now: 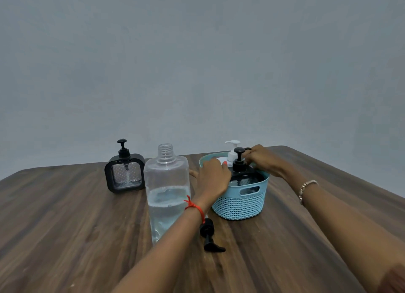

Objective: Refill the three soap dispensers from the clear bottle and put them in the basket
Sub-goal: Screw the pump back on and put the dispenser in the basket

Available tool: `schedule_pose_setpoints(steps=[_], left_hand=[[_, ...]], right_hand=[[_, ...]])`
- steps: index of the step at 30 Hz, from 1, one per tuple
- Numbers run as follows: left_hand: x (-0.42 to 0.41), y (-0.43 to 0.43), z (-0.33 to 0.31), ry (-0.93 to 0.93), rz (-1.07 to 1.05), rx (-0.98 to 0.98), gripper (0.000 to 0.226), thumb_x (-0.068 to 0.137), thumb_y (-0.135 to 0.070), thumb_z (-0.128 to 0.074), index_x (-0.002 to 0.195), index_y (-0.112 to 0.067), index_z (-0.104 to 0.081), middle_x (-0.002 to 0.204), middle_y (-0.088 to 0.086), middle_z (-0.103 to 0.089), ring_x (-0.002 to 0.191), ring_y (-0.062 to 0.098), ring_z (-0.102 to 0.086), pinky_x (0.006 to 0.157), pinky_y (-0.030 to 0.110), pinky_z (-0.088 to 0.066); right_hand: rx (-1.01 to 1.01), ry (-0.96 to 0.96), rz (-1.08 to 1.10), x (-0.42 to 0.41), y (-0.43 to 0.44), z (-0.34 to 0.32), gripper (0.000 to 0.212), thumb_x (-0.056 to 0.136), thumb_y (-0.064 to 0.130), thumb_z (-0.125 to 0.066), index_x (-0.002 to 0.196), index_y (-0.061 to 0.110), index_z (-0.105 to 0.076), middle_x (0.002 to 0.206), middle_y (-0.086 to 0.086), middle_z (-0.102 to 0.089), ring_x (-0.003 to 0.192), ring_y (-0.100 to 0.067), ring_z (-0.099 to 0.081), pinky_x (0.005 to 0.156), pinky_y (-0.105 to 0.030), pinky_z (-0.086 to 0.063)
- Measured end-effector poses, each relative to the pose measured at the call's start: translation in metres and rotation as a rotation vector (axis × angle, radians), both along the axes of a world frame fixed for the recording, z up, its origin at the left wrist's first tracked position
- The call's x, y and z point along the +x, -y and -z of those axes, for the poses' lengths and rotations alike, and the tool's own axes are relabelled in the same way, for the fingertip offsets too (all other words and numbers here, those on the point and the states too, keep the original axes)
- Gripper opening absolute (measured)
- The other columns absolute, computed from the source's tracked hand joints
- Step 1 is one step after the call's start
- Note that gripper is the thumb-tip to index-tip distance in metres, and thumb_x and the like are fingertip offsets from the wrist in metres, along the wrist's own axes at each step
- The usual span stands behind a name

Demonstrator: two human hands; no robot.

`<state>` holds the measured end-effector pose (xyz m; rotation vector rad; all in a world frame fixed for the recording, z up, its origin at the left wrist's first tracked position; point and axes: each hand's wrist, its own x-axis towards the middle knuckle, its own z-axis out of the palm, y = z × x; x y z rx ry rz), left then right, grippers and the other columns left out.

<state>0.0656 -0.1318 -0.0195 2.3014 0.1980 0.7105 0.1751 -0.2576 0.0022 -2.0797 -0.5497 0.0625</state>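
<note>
Only the head view to go on here. Two of the three dispensers look to be sorted already: a white-pump dispenser [231, 154] is sitting at the back of the blue basket [241, 205], and a black dispenser [242, 172] is being settled in just in front of it. The third, a square black dispenser [125, 174], is left out on the wooden table [65, 227], well apart from the basket, pump screwed on; whether it's been topped up can't be told. The clear bottle [167, 194] is stood upright and uncapped between that dispenser and the basket, roughly half full, with its black pump cap [210, 235] lying on the table beside it.

Hands: the left hand [211, 181] is curled over the near-left rim, fingers laid against the black dispenser's shoulder. The right hand [262, 159] is closed loosely by the pump head, seemingly pinching the nozzle, though the exact contact is hidden.
</note>
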Motion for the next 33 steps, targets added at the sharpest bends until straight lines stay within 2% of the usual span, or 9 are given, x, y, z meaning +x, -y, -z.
schedule_pose_setpoints(steps=[3,7,10,13,18,22,26,30,33], left_hand=[[0.001,0.001,0.005,0.002,-0.031,0.059,0.03,0.093,-0.016,-0.038,0.063,-0.011,-0.037,0.099,0.018,-0.059,0.106,0.037,-0.052,0.109,0.063,-0.005],[-0.001,0.006,0.007,-0.016,-0.06,0.121,0.028,0.09,-0.01,-0.039,0.062,-0.013,-0.035,0.088,0.009,-0.052,0.105,0.034,-0.053,0.107,0.065,0.003],[-0.004,0.008,0.008,-0.072,-0.045,0.142,0.013,0.09,-0.009,-0.039,0.082,-0.008,-0.049,0.108,0.014,-0.057,0.116,0.031,-0.047,0.108,0.064,-0.001],[-0.003,0.005,0.01,-0.119,-0.062,0.266,0.025,0.092,-0.013,-0.038,0.105,-0.001,-0.055,0.128,0.02,-0.049,0.139,0.035,-0.022,0.108,0.065,0.002],[-0.006,0.003,0.01,-0.138,-0.017,0.348,0.033,0.096,-0.016,-0.033,0.114,0.003,-0.053,0.142,0.025,-0.036,0.142,0.037,-0.015,0.113,0.057,0.001],[-0.015,0.009,0.009,0.007,0.064,0.336,0.03,0.097,-0.021,-0.034,0.1,-0.001,-0.056,0.116,0.021,-0.055,0.114,0.035,-0.047,0.104,0.046,-0.032],[-0.044,0.016,-0.013,0.095,0.327,0.263,0.038,0.098,-0.026,-0.039,0.078,0.001,-0.057,0.08,0.016,-0.061,0.071,0.029,-0.055,0.067,0.034,-0.042],[-0.09,0.003,-0.046,0.25,0.617,0.32,0.04,0.095,-0.03,-0.043,0.086,0.001,-0.067,0.072,0.009,-0.066,0.061,0.018,-0.057,0.064,0.031,-0.044],[-0.126,-0.024,-0.062,0.509,0.59,0.175,0.038,0.092,-0.027,-0.048,0.081,0.002,-0.071,0.073,0.01,-0.072,0.066,0.016,-0.066,0.068,0.032,-0.053]], right_hand=[[0.01,-0.017,-0.009,-0.007,-0.002,-0.002,0.01,0.084,0.005,-0.051,0.079,0.004,-0.06,0.079,-0.014,-0.049,0.076,-0.022,-0.043,0.067,-0.032,-0.038],[-0.01,-0.004,0.015,-0.007,-0.002,0.0,0.028,0.089,0.005,-0.046,0.088,-0.019,-0.061,0.081,-0.016,-0.05,0.071,-0.017,-0.045,0.064,-0.028,-0.039],[-0.006,0.01,-0.008,-0.011,-0.003,0.0,0.027,0.086,-0.002,-0.041,0.085,-0.002,-0.068,0.099,-0.025,-0.064,0.082,-0.021,-0.051,0.069,-0.032,-0.044],[0.018,0.015,-0.012,-0.014,-0.004,0.0,0.033,0.085,-0.005,-0.039,0.081,0.01,-0.068,0.114,-0.024,-0.064,0.087,-0.022,-0.053,0.074,-0.033,-0.045],[0.071,0.116,0.057,-0.018,-0.004,0.002,0.037,0.086,-0.008,-0.041,0.064,0.01,-0.065,0.065,-0.007,-0.057,0.061,-0.016,-0.047,0.062,-0.028,-0.041],[0.209,0.283,0.271,-0.02,0.0,0.005,0.039,0.078,-0.014,-0.037,0.101,-0.007,-0.068,0.105,-0.021,-0.068,0.101,-0.03,-0.062,0.092,-0.04,-0.049],[0.427,0.455,0.512,-0.043,0.0,-0.01,0.041,0.078,-0.017,-0.038,0.106,-0.005,-0.066,0.106,-0.019,-0.067,0.1,-0.027,-0.061,0.082,-0.015,-0.04],[0.617,0.592,0.567,-0.076,-0.017,-0.043,0.038,0.076,-0.016,-0.039,0.098,-0.002,-0.066,0.101,-0.018,-0.066,0.094,-0.023,-0.058,0.069,-0.005,-0.035],[0.685,0.695,0.487,-0.112,-0.042,-0.072,0.039,0.073,-0.016,-0.039,0.096,0.001,-0.066,0.1,-0.017,-0.065,0.089,-0.013,-0.053,0.072,-0.003,-0.037]])
